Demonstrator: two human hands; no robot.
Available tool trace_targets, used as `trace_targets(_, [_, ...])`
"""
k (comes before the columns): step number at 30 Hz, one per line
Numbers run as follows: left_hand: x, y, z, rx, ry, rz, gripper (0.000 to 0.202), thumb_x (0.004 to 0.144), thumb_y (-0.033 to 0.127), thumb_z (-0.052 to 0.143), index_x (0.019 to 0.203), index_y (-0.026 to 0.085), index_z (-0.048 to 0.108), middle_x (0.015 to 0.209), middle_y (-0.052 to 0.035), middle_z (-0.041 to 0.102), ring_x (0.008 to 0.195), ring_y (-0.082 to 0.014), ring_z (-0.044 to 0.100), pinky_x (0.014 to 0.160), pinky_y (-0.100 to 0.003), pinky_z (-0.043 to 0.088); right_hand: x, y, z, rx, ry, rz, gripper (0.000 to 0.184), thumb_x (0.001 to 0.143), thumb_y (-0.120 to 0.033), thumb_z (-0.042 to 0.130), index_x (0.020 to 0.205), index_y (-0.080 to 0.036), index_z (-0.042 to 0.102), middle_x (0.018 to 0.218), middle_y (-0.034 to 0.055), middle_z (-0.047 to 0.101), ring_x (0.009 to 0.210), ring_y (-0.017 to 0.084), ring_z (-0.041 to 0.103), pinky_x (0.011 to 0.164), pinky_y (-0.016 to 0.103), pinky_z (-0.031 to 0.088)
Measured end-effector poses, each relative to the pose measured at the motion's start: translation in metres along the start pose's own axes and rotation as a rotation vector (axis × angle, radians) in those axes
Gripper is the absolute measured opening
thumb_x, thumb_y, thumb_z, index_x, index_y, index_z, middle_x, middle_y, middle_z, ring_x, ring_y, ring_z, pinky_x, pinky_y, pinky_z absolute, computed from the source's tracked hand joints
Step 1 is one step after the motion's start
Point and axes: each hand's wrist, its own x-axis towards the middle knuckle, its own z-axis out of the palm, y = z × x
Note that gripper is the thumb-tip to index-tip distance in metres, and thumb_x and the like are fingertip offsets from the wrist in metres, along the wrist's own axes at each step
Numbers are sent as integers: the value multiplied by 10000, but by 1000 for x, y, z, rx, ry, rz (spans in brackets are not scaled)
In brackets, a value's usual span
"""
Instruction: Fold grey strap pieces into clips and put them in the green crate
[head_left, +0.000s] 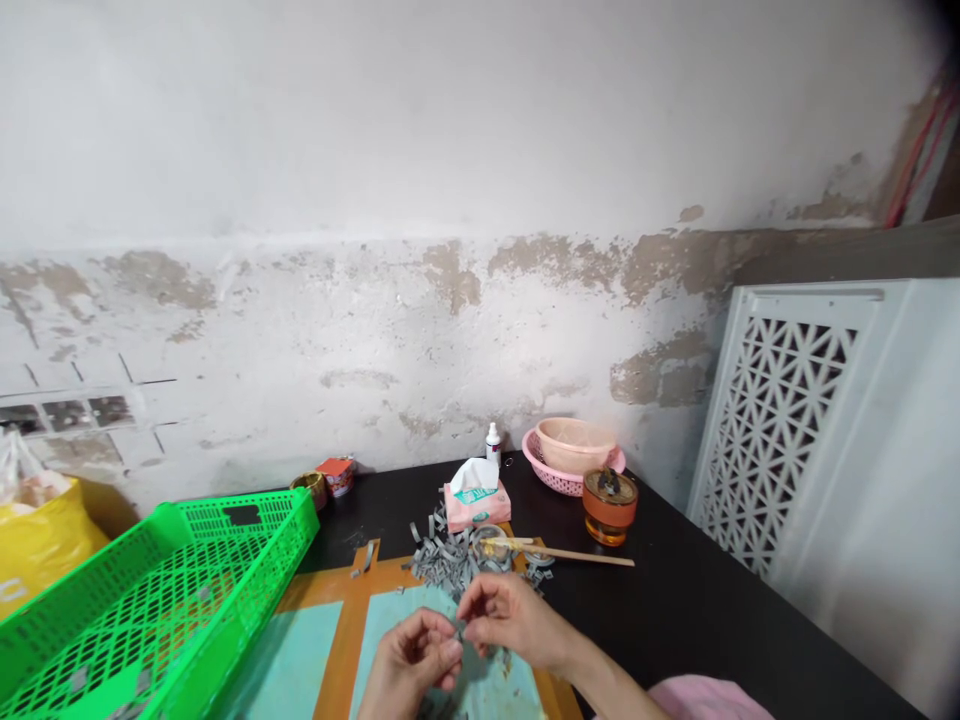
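My left hand [417, 656] and my right hand [511, 622] meet low in the middle of the view, fingertips nearly touching. Both pinch a small grey strip [459, 633], mostly hidden by the fingers. Below them lies a pale turquoise sheet [390, 625] bordered with brown tape [346, 640]. Just beyond the hands is a heap of short grey strips [447, 560]. Beside the heap stands a small round dish [491, 540], with thin wooden sticks [581, 553] lying across it and a yellowish substance at their tip.
A green mesh crate [247, 600] with a few grey pieces fills the left. Behind the heap are a tissue pack [478, 506] and a white bottle [493, 444]. Nested baskets [574, 447] and an amber jar [610, 508] stand at the right on the black table [720, 600].
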Motion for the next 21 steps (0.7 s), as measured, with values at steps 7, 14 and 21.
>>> trace_targets(7, [-1,6,0,96,-35,-69,369,517,464,870,650,132,779,503,-48,697,462,-118,549,490,-217,415,-3,-3,-1,-74,-79,-52,234,664,-392,789,744,-174,762,742,-18,586,537,68,583,567,228,512])
trace_targets(14, [-5,13,1,61,-7,-99,366,521,444,874,702,136,794,600,-73,756,535,-156,619,578,-260,481,-1,3,-6,-62,-47,-28,244,623,-363,819,758,-166,765,790,0,618,541,67,594,571,230,508])
trace_targets(21, [-4,13,1,14,27,-122,417,432,435,909,697,134,797,600,-69,758,549,-175,646,597,-284,501,-1,4,-2,11,57,136,333,496,-257,853,725,-120,653,578,-13,652,510,116,615,514,218,462])
